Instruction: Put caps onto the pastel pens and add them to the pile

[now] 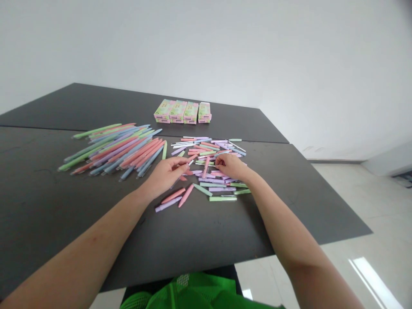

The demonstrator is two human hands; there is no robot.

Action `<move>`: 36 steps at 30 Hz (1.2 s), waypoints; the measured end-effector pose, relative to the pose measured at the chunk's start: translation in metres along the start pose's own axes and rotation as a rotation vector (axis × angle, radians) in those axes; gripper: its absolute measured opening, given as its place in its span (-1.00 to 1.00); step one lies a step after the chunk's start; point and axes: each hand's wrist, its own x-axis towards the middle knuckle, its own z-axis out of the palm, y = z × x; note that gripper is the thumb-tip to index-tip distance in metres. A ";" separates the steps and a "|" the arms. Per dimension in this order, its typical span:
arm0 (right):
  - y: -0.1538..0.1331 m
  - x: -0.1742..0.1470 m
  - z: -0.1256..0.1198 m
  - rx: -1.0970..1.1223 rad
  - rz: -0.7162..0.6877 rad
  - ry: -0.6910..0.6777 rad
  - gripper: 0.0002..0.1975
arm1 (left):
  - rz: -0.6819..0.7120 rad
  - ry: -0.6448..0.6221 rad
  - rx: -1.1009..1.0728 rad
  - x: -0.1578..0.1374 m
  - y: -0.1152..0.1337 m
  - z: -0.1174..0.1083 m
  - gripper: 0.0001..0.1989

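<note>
My left hand (169, 172) is closed at the left edge of a pile of loose pen parts. A slim pen part with a white end (191, 162) shows at its thumb and fingertips; the rest is hidden by the fingers. My right hand (232, 166) is over the middle of the pile, its fingers curled down among the parts, and what they grip cannot be made out. Between the hands a pink pen barrel (206, 167) lies across other pieces. Nearer to me are a pink barrel (186, 195), a purple barrel (168, 204) and a green barrel (222, 198).
To the left lies a large heap of long pens (128, 150) in green, pink, blue and purple. Small printed boxes (177, 111) stand in a row at the back. White refills (185, 144) lie at the pile's far side. The dark table (199, 231) ends close to me.
</note>
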 end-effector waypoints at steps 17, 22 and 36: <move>-0.035 -0.017 -0.014 0.801 -0.149 0.081 -0.73 | 0.021 -0.151 0.089 -0.004 0.001 -0.001 -0.65; -0.043 -0.019 -0.011 0.844 -0.178 0.034 -0.72 | 0.036 -0.166 0.086 -0.003 -0.003 -0.001 -0.66; -0.050 -0.020 -0.002 0.750 -0.200 -0.016 -0.85 | 0.105 -0.235 0.141 -0.005 -0.004 0.000 -0.67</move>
